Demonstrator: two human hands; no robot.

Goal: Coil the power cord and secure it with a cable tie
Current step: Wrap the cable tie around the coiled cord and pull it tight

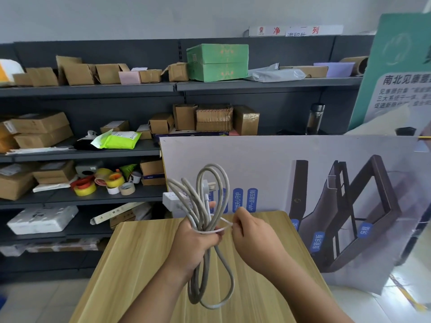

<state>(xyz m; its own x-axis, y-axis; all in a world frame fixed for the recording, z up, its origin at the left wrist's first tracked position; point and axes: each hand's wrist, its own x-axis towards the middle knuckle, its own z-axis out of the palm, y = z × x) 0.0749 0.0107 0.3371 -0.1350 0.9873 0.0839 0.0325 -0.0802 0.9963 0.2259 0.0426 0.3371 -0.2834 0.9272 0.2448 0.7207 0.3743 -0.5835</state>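
Note:
A grey-white power cord (211,276) is gathered into a long coil and held above a wooden table (140,264). My left hand (193,245) grips the coil around its middle. Loops stick up above the fist and hang down below it. The cord's white plug (207,186) shows among the upper loops, and its white socket block (171,200) juts out to the left. A thin white cable tie (221,228) wraps around the bundle just above my left fist. My right hand (254,238) pinches the tie's free end at the right of the coil.
A large printed cardboard box (303,183) stands behind the table at the right. Dark shelves (93,88) at the left hold several cardboard boxes, tape rolls (105,183) and foam blocks. A green poster board (396,78) leans at the far right.

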